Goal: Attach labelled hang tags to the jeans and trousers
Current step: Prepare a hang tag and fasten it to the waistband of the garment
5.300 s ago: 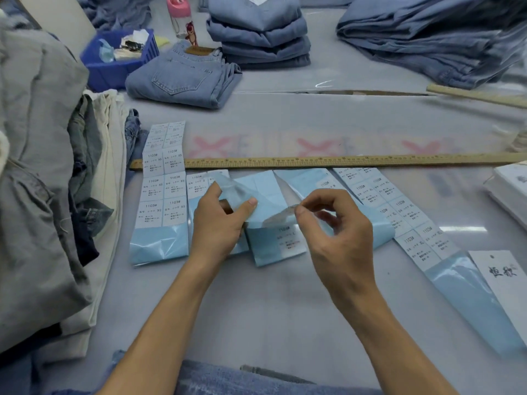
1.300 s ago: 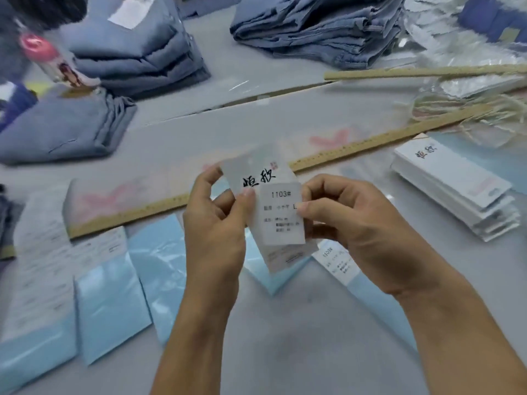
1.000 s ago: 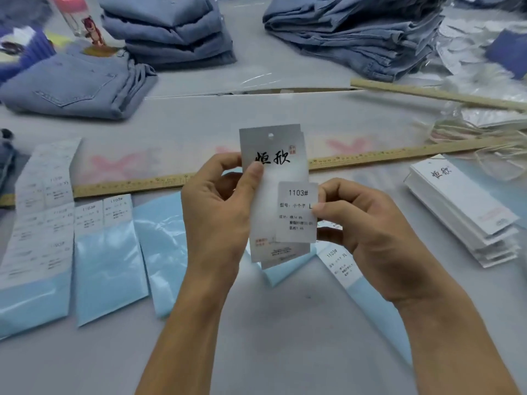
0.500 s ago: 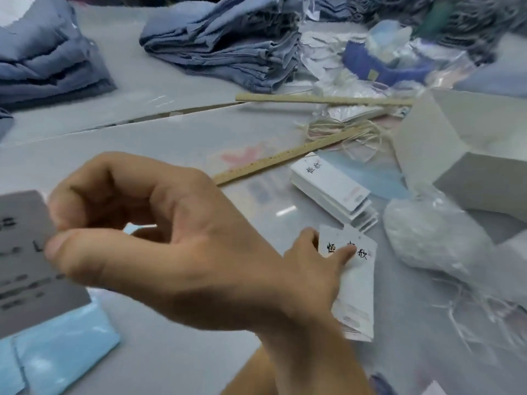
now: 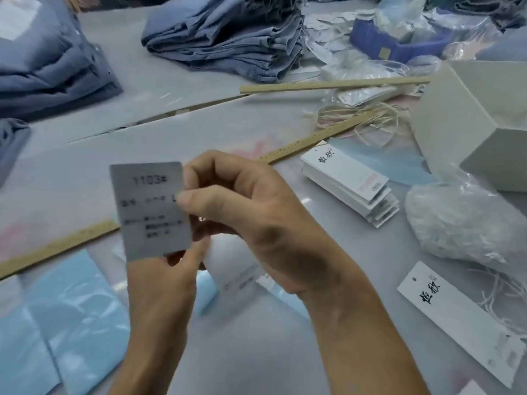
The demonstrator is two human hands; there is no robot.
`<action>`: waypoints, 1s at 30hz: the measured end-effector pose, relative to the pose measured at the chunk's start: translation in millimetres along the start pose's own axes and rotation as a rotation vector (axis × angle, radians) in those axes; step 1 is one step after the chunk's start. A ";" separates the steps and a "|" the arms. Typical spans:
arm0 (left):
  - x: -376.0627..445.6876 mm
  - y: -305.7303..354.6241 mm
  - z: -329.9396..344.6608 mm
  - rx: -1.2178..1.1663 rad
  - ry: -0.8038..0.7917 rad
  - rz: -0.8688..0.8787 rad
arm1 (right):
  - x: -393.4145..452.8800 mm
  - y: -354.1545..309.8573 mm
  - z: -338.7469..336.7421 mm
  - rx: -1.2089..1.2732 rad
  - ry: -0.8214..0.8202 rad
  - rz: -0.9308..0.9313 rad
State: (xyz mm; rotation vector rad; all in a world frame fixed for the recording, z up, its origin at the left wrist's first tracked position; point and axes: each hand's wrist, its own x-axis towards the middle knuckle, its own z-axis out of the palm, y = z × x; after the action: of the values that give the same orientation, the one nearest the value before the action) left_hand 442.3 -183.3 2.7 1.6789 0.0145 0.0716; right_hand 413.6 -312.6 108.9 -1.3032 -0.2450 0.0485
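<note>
My right hand [image 5: 256, 212] pinches a size sticker [image 5: 151, 209] by its right edge, thumb over curled forefinger, holding it upright above the bench [image 5: 176, 138]. My left hand [image 5: 162, 280] sits just below, mostly hidden behind the sticker; its fingertips seem to touch the lower edge, but I cannot tell how far it is closed. The sticker reads "1103#" with an "L" further down; the smaller lines are blurred. To my right lies a single hang tag [image 5: 462, 323] with a punched hole and black brush characters, and beyond it a stack of hang tags [image 5: 350, 183] bearing the same mark. Blue backing sheets [image 5: 77, 317] lie at lower left. Folded jeans [image 5: 228, 38] are piled well apart at the far side.
</note>
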 end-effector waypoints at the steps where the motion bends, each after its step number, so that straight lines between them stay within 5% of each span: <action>1: -0.5 -1.2 -17.1 -0.047 0.069 0.024 | 1.7 6.3 -2.5 0.007 -0.001 0.044; 4: -3.9 2.3 -52.4 -0.154 0.188 0.060 | 5.8 26.2 -3.4 -0.018 -0.026 0.167; 15: 4.8 11.7 -75.5 -0.101 0.153 0.148 | 13.3 54.3 18.9 -0.343 0.001 0.377; 30: 5.0 9.5 -81.5 -0.102 0.020 0.184 | 18.7 75.3 29.4 -0.469 0.174 0.343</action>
State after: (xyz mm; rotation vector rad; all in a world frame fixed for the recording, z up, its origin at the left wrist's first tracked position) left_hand 442.5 -103.1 21.0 1.5744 -0.1269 0.2249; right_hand 433.4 -261.4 46.7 -1.7957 0.1289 0.1759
